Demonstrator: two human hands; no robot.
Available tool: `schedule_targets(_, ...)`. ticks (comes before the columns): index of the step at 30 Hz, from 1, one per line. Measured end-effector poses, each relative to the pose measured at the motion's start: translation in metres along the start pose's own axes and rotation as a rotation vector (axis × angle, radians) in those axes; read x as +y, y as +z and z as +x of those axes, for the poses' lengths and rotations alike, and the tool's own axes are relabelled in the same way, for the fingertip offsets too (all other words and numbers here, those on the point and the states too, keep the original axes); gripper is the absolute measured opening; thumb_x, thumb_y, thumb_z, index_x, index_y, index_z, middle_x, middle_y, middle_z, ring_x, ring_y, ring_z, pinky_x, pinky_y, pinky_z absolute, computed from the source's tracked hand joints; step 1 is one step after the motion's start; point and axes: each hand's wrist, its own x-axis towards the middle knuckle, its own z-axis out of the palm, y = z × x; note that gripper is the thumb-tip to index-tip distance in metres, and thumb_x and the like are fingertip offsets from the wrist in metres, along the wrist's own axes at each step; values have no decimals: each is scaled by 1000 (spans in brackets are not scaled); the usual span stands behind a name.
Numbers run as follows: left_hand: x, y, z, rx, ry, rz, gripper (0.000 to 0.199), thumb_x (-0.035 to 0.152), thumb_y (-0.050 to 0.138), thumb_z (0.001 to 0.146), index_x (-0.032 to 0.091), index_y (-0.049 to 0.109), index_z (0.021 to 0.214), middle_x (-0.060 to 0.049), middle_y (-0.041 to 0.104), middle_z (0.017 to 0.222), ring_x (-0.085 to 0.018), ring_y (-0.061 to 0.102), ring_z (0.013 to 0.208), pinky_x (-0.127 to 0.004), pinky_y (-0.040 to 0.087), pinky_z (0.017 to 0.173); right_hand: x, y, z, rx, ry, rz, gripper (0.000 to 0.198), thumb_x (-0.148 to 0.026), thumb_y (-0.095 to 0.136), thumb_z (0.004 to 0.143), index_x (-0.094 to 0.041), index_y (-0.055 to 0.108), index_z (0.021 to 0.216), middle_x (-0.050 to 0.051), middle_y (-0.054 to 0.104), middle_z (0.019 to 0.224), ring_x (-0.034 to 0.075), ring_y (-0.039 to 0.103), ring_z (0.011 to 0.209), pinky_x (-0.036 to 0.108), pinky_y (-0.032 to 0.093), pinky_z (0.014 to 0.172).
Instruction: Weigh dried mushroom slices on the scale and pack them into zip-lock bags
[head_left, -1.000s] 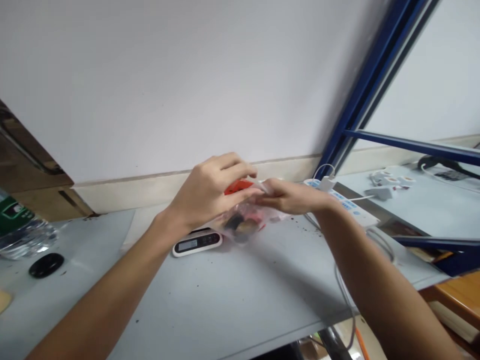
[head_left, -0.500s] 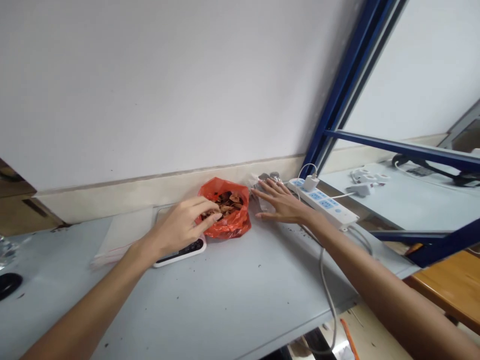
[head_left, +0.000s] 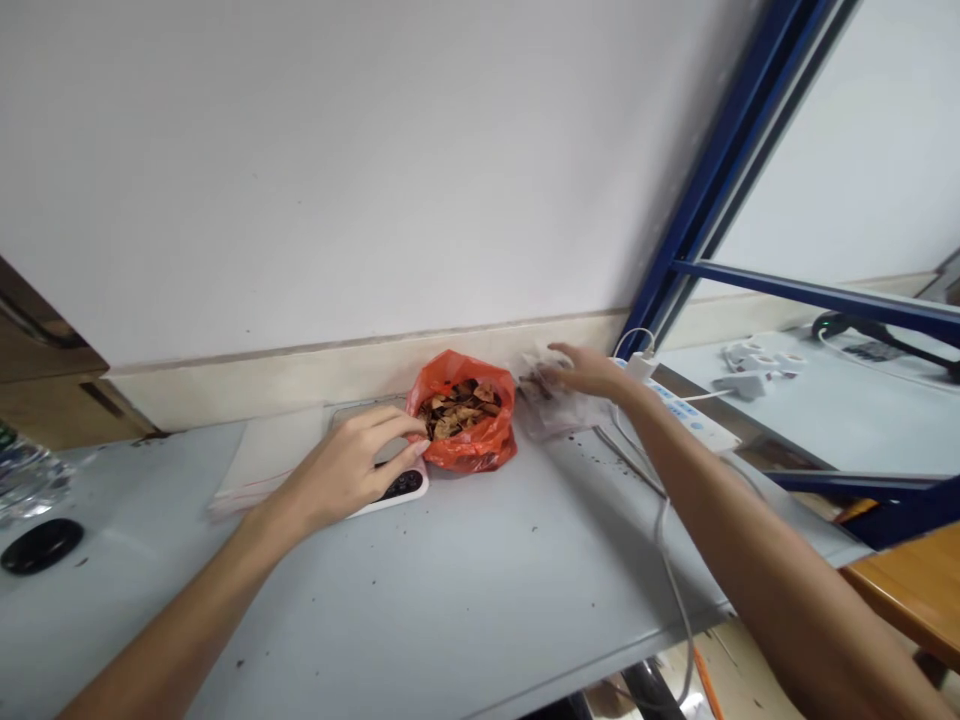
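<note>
A red plastic bag [head_left: 484,455] with its mouth wide open stands on the grey tabletop, full of dry brown leaf-like pieces [head_left: 461,408]. My left hand [head_left: 367,455] is at the bag's left rim, fingers curved and thumb apart. It partly covers a white kitchen scale [head_left: 409,487] with a dark panel. To the right of the red bag, my right hand [head_left: 581,368] is closed on the top of a clear plastic bag [head_left: 559,415]. Motion blurs this bag, and its grey contents are hard to make out.
Flat clear bags [head_left: 259,455] lie left of the scale. A black oval object [head_left: 41,545] and clear plastic [head_left: 30,475] are at far left. A white power strip [head_left: 694,415] with cables sits beside the blue metal frame [head_left: 679,240]. The wall stands behind.
My right hand has gone from lying spread over the clear bag to gripping its top. My left hand has drawn back slightly leftward from over the leaves to the red bag's rim.
</note>
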Motion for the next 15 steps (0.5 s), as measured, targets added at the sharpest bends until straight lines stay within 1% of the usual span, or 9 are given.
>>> schedule_targets(2, -1, -2, -3, 6, 3, -4, 36, 45, 42, 101, 22, 70, 101, -4, 75, 102, -20, 70, 92, -31, 54, 82, 1, 11, 0, -62, 57, -42, 54, -39, 51, 96, -16, 54, 145, 15, 67, 135, 33, 63, 124, 40, 49, 100)
schedule_targets(4, 0, -4, -4, 10, 6, -10, 36, 44, 42, 102, 21, 70, 102, -3, 75, 102, -20, 70, 92, -31, 54, 83, 4, 17, -3, -60, 45, -51, 53, -39, 48, 97, -16, 55, 144, 15, 68, 133, 34, 64, 123, 41, 50, 99)
schedule_targets(6, 0, -4, -5, 16, 10, -16, 34, 42, 43, 102, 21, 70, 102, -3, 75, 103, -19, 70, 92, -31, 54, 84, 5, 16, -6, -67, 6, -59, 52, -41, 47, 97, -19, 57, 143, 13, 69, 131, 33, 65, 120, 40, 51, 97)
schedule_targets(8, 1, -2, -5, 20, 16, -17, 32, 41, 44, 102, 21, 70, 104, -3, 74, 103, -20, 69, 94, -31, 54, 84, 4, 11, -10, -70, -36, -60, 50, -44, 48, 96, -21, 60, 139, 12, 73, 124, 32, 68, 115, 40, 52, 94)
schedule_targets(10, 2, 1, -7, 23, 25, -15, 31, 39, 45, 102, 21, 70, 105, -3, 74, 103, -20, 69, 94, -32, 54, 84, -4, 4, -15, -31, -79, -41, 48, -43, 50, 95, -21, 63, 135, 12, 75, 119, 32, 69, 111, 40, 53, 92)
schedule_targets(11, 2, 3, -8, 25, 29, -13, 30, 39, 46, 102, 21, 70, 105, -4, 73, 103, -20, 68, 95, -32, 55, 85, -10, 0, -18, 3, -111, -10, 46, -41, 51, 94, -20, 65, 133, 12, 74, 120, 31, 69, 110, 40, 53, 92)
schedule_targets(13, 2, 5, -10, 33, 39, -5, 30, 37, 46, 102, 21, 70, 106, -5, 72, 105, -21, 67, 97, -33, 55, 87, -29, -6, -26, 49, -224, 100, 40, -36, 52, 94, -18, 68, 126, 12, 73, 123, 28, 70, 106, 39, 53, 91)
schedule_targets(14, 2, 5, -12, 39, 44, -1, 29, 36, 46, 102, 21, 70, 107, -5, 71, 106, -21, 66, 99, -34, 55, 88, -41, -9, -30, 43, -297, 174, 36, -34, 51, 94, -18, 70, 121, 11, 74, 121, 26, 71, 101, 36, 54, 88)
schedule_targets(15, 2, 6, -14, 45, 46, 3, 29, 35, 46, 101, 21, 70, 108, -6, 70, 107, -21, 65, 101, -34, 55, 89, -53, -11, -33, -4, -380, 224, 32, -33, 51, 94, -19, 72, 115, 9, 76, 113, 23, 71, 97, 33, 54, 86)
